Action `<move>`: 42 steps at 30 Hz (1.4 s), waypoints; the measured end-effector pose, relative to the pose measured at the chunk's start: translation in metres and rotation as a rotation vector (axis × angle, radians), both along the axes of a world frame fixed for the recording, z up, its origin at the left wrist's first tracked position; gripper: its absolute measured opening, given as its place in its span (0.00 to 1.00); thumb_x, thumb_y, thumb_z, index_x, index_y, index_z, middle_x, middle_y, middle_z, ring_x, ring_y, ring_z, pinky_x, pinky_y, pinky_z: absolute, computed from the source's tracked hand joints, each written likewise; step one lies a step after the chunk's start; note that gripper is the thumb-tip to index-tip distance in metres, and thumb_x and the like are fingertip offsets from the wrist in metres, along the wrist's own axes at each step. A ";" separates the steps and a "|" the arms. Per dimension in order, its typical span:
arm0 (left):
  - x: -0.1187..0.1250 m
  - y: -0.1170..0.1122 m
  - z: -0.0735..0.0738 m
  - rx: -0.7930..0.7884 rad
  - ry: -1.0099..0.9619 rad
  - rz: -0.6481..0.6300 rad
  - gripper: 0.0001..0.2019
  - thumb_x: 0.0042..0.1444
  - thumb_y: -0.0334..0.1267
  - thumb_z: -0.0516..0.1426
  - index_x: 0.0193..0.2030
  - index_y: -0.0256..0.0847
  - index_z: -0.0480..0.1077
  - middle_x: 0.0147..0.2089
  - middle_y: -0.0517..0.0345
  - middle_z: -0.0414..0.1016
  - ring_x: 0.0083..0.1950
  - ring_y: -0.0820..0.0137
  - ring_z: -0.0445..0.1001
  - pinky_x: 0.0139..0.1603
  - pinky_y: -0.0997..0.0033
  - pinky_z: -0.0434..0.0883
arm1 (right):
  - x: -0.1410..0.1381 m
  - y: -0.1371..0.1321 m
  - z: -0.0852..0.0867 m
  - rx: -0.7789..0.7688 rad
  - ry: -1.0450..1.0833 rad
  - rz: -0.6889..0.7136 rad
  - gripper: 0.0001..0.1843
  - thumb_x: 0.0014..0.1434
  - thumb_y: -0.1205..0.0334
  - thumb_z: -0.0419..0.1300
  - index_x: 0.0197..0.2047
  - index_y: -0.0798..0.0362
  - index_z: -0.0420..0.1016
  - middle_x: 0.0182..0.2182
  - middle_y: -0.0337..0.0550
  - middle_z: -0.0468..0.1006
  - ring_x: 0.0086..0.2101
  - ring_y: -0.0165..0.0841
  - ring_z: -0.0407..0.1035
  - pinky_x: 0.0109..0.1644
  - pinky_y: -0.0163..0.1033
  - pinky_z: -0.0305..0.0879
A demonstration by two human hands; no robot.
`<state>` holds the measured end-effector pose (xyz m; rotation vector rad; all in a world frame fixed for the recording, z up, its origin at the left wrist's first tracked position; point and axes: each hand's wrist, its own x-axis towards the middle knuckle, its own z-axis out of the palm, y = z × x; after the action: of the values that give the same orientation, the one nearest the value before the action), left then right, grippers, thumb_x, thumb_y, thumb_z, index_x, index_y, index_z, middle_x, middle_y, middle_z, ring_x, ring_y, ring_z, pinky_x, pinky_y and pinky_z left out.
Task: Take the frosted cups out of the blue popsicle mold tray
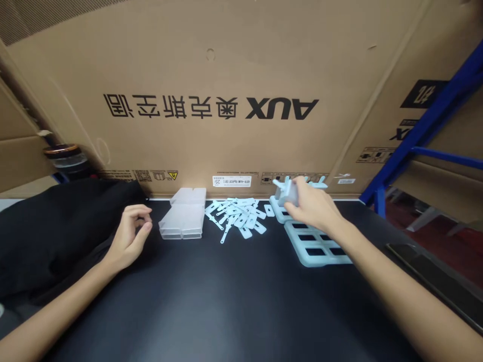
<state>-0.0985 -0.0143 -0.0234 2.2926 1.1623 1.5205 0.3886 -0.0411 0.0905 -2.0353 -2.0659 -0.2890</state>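
Observation:
My right hand (315, 203) grips a translucent popsicle mold (290, 195) with a light-blue stick handle, at the back right. The mold is over the rear light-blue rack (276, 210); whether it sits in a slot is hidden by the hand. More light-blue handles (320, 182) stick up just behind my fingers. In front lies another light-blue rack (307, 259) with rectangular openings, partly covered by my forearm. My left hand (131, 232) hovers at the left, fingers loosely curled, thumb apart, holding nothing. Beside it are translucent empty molds (184, 216), grouped together.
A loose pile of light-blue popsicle sticks (239, 215) lies mid-table. Behind stands a large cardboard box (211, 146). Black cloth (68, 231) and a dark jar (68, 158) are at the left. A blue metal frame (415, 136) and a dark flat object (433, 281) border the right.

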 end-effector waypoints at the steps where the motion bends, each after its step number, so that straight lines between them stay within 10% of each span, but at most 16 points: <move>1: 0.000 0.000 -0.001 0.018 -0.010 0.015 0.12 0.66 0.40 0.55 0.54 0.44 0.60 0.54 0.50 0.62 0.43 0.66 0.69 0.41 0.62 0.74 | -0.011 0.000 0.003 -0.047 -0.047 0.045 0.26 0.59 0.49 0.52 0.56 0.55 0.59 0.40 0.55 0.78 0.34 0.47 0.72 0.36 0.44 0.57; 17: 0.009 -0.012 0.003 0.079 0.048 0.172 0.10 0.62 0.41 0.56 0.49 0.49 0.61 0.47 0.51 0.66 0.48 0.54 0.70 0.51 0.43 0.72 | -0.033 0.041 -0.004 -0.292 -0.248 0.184 0.35 0.61 0.32 0.53 0.55 0.54 0.68 0.34 0.54 0.80 0.34 0.50 0.75 0.31 0.45 0.59; 22: 0.056 -0.006 0.065 0.052 0.311 -0.019 0.12 0.59 0.37 0.60 0.49 0.51 0.67 0.45 0.53 0.72 0.45 0.57 0.74 0.45 0.52 0.75 | -0.029 0.050 0.025 -0.200 -0.273 0.557 0.10 0.59 0.57 0.61 0.43 0.50 0.69 0.41 0.49 0.76 0.38 0.42 0.71 0.37 0.44 0.61; 28: 0.104 0.058 0.140 -0.127 0.439 -0.044 0.12 0.65 0.48 0.56 0.46 0.46 0.75 0.52 0.51 0.73 0.54 0.56 0.72 0.60 0.51 0.70 | -0.067 0.085 0.052 -0.037 -0.334 0.721 0.10 0.63 0.62 0.59 0.48 0.50 0.70 0.44 0.48 0.72 0.40 0.38 0.66 0.30 0.38 0.51; 34: 0.065 0.118 0.094 -0.289 0.129 -0.048 0.15 0.62 0.51 0.59 0.39 0.41 0.75 0.46 0.51 0.74 0.46 0.63 0.73 0.52 0.61 0.72 | -0.117 0.115 0.027 0.041 -0.233 0.889 0.15 0.65 0.73 0.47 0.50 0.55 0.70 0.48 0.52 0.72 0.42 0.38 0.65 0.26 0.40 0.48; 42: 0.041 0.125 0.019 -0.403 -0.275 -0.025 0.15 0.55 0.50 0.63 0.40 0.40 0.74 0.50 0.49 0.72 0.55 0.57 0.72 0.56 0.57 0.70 | -0.170 0.140 -0.015 0.051 -0.119 0.893 0.20 0.66 0.75 0.45 0.57 0.56 0.68 0.51 0.53 0.71 0.46 0.38 0.66 0.35 0.39 0.63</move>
<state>-0.0573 0.1111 -0.0041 1.7709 1.2226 1.3852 0.2188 0.0987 0.0757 -0.9111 -2.7370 -0.2834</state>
